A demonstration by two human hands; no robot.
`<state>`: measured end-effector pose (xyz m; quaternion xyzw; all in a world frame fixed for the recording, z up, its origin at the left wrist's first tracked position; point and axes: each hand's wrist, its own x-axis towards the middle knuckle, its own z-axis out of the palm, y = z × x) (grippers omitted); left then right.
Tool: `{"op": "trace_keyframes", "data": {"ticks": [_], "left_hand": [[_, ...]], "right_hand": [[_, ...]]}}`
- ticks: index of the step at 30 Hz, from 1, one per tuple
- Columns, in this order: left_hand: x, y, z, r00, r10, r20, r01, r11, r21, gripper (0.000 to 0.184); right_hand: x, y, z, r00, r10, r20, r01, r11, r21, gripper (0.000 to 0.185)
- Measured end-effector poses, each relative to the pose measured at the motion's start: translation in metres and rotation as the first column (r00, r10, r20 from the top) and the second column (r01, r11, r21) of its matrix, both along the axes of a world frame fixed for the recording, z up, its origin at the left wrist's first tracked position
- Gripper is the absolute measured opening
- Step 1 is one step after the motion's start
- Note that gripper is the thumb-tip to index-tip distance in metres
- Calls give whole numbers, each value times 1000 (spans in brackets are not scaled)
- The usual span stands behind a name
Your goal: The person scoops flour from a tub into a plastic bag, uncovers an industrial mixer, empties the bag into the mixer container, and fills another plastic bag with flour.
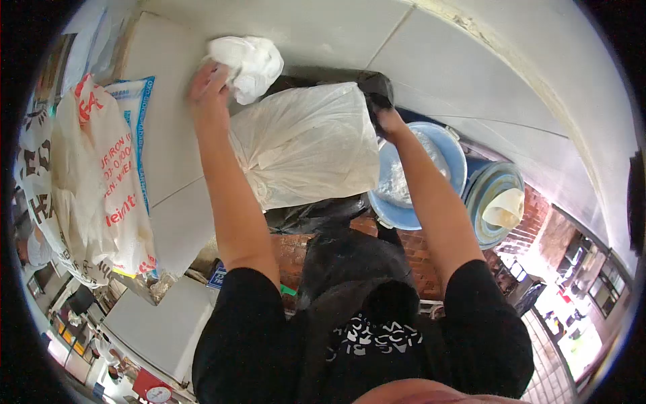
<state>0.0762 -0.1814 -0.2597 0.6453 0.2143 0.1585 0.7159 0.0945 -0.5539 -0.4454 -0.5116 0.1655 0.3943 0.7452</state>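
My left hand (210, 82) is closed on the edge of a crumpled white bundle (249, 66), cloth or thin plastic; I cannot tell which. Below it lies a large whitish sack (309, 145), its mouth gathered in creases on the left side. Black plastic bag (370, 82) shows behind the sack and beneath its lower edge. At the sack's right end, my right hand (388, 122) grips the black plastic, with its fingers partly hidden. Just under my right forearm stands a blue tub (459, 161) holding white powder.
Printed flour bags (101, 188) stand at the left on a pale surface. Right of the tub, another blue container (484, 232) carries a whitish scoop-like piece (505, 207). A tiled wall (471, 81) runs along the far side. Red brick (286, 259) shows below the sack.
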Motion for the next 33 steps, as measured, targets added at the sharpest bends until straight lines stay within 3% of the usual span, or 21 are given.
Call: {"op": "trace_keyframes", "data": {"ticks": [1, 2, 3, 5, 7, 11, 14, 17, 18, 19, 21, 24, 28, 30, 32, 33], "left_hand": [[-8, -1, 12, 998, 65, 10, -64, 992, -106, 43], [-18, -6, 23, 997, 45, 57, -36, 988, -148, 44], [-25, -12, 35, 994, 27, 107, -7, 982, -186, 45], [-29, -21, 41, 986, 50, 159, -8, 967, -255, 44], [-34, -26, 39, 980, 127, 154, -71, 943, -326, 39], [-35, -20, 7, 981, 164, 99, -124, 936, -328, 36], [-39, -32, 0, 982, 175, 69, -143, 932, -333, 34], [-39, -49, 5, 980, 199, 14, -184, 928, -325, 32], [-41, -55, 4, 980, 198, 7, -186, 929, -320, 32], [-43, -62, 4, 980, 199, -1, -189, 930, -315, 33], [-47, -79, 17, 976, 216, 10, -205, 941, -268, 31], [-59, -97, 24, 981, 193, 0, -191, 975, -115, 36], [-68, -169, 53, 993, 111, -47, -103, 984, 149, 50], [-70, -227, 52, 982, -48, 182, 23, 990, 137, 62], [-79, -291, 47, 961, -189, 204, 67, 870, 488, 64], [-78, -323, 26, 938, -341, 60, 334, 937, 97, 57]], "right_hand": [[9, 16, 1, 998, 67, 9, -67, 997, 49, 37], [19, 29, 0, 938, 328, 113, -292, 922, -253, 33], [27, 41, -4, 866, 477, 149, -396, 838, -376, 32], [34, 61, -6, 745, 633, 210, -468, 720, -512, 31], [34, 66, -12, 698, 669, 254, -430, 676, -599, 31], [27, 32, -10, 711, 633, 307, -273, 650, -709, 29], [17, -13, 9, 768, 520, 374, -133, 701, -701, 30], [8, -6, 50, 896, 0, 443, 207, 885, -417, 36], [7, 10, 72, 919, -33, 393, 163, 939, -302, 35], [13, 9, 25, 867, 63, 495, 15, 988, -153, 36], [17, 20, 20, 962, 150, 227, -143, 989, -46, 38], [25, 4, 49, 794, 355, 494, -84, 868, -489, 46], [-34, -42, 175, 788, 75, 611, 121, 954, -273, 56], [-70, -61, 210, 724, -61, 687, 153, 985, -74, 58], [-88, -97, 218, 723, 185, 665, 142, 903, -405, 61], [-95, -116, 223, 720, 299, 627, 137, 823, -551, 62]]}}
